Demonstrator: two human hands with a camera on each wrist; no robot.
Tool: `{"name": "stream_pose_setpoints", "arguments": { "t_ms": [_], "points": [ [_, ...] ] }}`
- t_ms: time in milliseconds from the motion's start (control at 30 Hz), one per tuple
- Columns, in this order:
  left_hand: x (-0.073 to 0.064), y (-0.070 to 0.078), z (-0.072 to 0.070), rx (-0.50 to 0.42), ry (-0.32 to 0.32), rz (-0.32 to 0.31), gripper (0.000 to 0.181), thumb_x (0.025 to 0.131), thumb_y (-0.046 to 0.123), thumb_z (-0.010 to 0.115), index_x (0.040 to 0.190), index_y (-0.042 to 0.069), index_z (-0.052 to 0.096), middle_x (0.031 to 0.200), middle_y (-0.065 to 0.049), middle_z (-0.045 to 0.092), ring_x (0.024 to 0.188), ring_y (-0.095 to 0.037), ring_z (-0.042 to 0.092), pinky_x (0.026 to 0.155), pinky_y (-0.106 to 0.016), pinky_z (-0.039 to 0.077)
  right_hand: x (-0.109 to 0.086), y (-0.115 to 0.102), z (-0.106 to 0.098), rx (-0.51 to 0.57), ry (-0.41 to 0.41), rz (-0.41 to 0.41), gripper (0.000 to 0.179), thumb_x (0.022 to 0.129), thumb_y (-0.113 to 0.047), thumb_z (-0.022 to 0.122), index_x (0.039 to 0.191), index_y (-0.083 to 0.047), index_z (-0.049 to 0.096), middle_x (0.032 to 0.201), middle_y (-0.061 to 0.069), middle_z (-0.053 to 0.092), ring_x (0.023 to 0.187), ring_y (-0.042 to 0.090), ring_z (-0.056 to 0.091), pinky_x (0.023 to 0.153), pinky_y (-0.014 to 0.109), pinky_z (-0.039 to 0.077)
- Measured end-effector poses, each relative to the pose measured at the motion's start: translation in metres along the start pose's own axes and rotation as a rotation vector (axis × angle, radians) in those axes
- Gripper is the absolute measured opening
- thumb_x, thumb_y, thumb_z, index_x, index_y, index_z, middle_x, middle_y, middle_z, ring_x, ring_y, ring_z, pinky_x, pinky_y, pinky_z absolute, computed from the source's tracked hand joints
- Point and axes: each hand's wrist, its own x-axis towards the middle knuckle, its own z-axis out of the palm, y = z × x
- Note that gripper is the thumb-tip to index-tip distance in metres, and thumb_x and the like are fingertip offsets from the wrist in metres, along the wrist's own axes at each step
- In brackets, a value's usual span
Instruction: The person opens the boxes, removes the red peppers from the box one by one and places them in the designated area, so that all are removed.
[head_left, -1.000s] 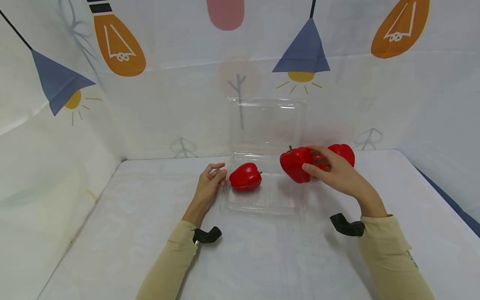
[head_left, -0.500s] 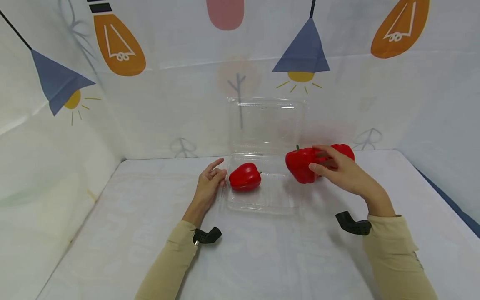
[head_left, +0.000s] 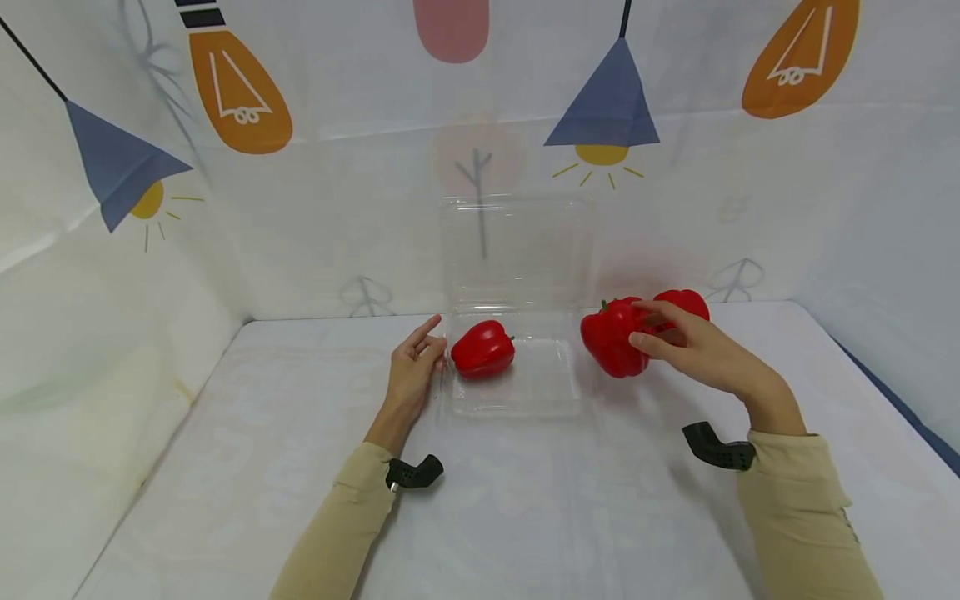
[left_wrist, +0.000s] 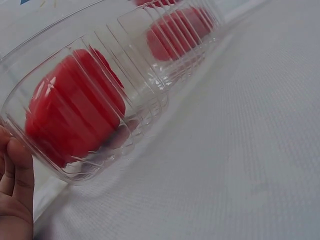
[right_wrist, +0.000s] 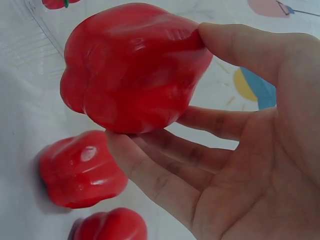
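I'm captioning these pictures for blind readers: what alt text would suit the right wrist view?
A person's right-hand grip holds a glossy red bell pepper in close-up. Two more red bell peppers lie at lower left, one cropped by the frame; at upper left, a clear plastic container and another bell pepper partly show.

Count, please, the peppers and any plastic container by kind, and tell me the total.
Red peppers: 4 (1 in the clear container, 1 in the right hand, 2 on the table)
Clear container: 1
Total: 5
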Motion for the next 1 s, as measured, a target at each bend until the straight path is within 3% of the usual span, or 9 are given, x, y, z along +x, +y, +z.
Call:
{"name": "stream_pose_setpoints", "arguments": {
  "t_ms": [433,700,1000],
  "points": [
    [0.002,0.004,-0.001,-0.039,-0.016,-0.021,0.047,0.093,0.004,0.056,0.139,0.008,0.047,0.07,0.002,0.051,0.055,-0.009,0.047,0.058,-0.016,0.046,-0.003,0.009,-0.004,-0.015,-0.024,0.021,0.068,0.09,-0.047,0.057,0.143,-0.014,0.03,0.134,0.016,0.042,0.12,0.039,0.043,0.083,0.049,0.053],
    [0.002,-0.001,-0.001,-0.028,-0.007,-0.015,0.044,0.093,0.009,0.058,0.135,0.015,0.052,0.073,0.002,0.052,0.057,-0.009,0.047,0.06,-0.015,0.046,-0.006,0.02,-0.006,0.0,-0.058,0.067,0.069,0.086,-0.046,0.062,0.14,-0.015,0.032,0.131,0.016,0.043,0.119,0.037,0.042,0.079,0.046,0.054],
    [0.002,0.001,-0.001,-0.063,-0.01,-0.03,0.044,0.093,0.007,0.057,0.136,0.013,0.051,0.073,0.002,0.052,0.057,-0.009,0.047,0.059,-0.016,0.046,-0.01,0.024,-0.008,-0.016,-0.113,0.116,0.07,0.086,-0.044,0.062,0.141,-0.011,0.032,0.131,0.017,0.044,0.118,0.035,0.043,0.079,0.043,0.055]
  ]
}}
